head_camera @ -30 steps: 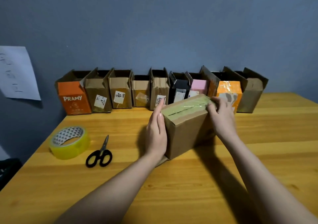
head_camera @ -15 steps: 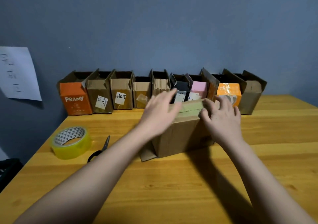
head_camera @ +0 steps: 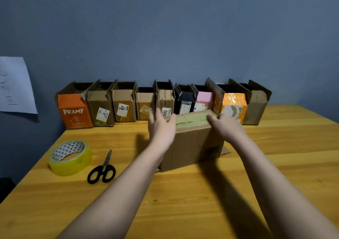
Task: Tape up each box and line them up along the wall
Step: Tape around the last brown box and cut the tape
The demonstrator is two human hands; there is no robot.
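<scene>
On the wooden table (head_camera: pixel 201 202), near its middle, a brown cardboard box (head_camera: pixel 192 143) stands with its long side facing the camera. A strip of greenish tape (head_camera: pixel 192 122) runs along the closed top seam. A loose flap (head_camera: pixel 224 150) shows at the lower right corner of the box, lying on the table.

Left hand (head_camera: pixel 161 126): placed at the left end of the box top. Fingers are extended and fairly straight, reaching over the upper left edge. Whether the palm bears on the cardboard cannot be told. It does not grip anything.

Right hand (head_camera: pixel 225 126): placed at the right end of the box top. Fingers point toward the tape strip and lie on or just above it; their tips are blurred, so contact cannot be confirmed. Nothing is held in it.

Along the blue-grey wall (head_camera: pixel 165 36), at the far edge of the table, 10 boxes stand side by side with top flaps open. From left: an orange box marked PRAMY (head_camera: pixel 74 110), 4 brown boxes with labels, a black box (head_camera: pixel 184 103), a pink box (head_camera: pixel 203 101), a narrow box seen edge-on, an orange box with clear tape (head_camera: pixel 233 104), and a plain brown box (head_camera: pixel 256 106).

Left of the central box, a roll of yellowish clear tape (head_camera: pixel 69 158) lies flat on the table. Black-handled scissors (head_camera: pixel 103 169) lie just beside it, blades closed and pointing toward the wall. A sheet of paper (head_camera: pixel 15 86) hangs on the wall at left.
</scene>
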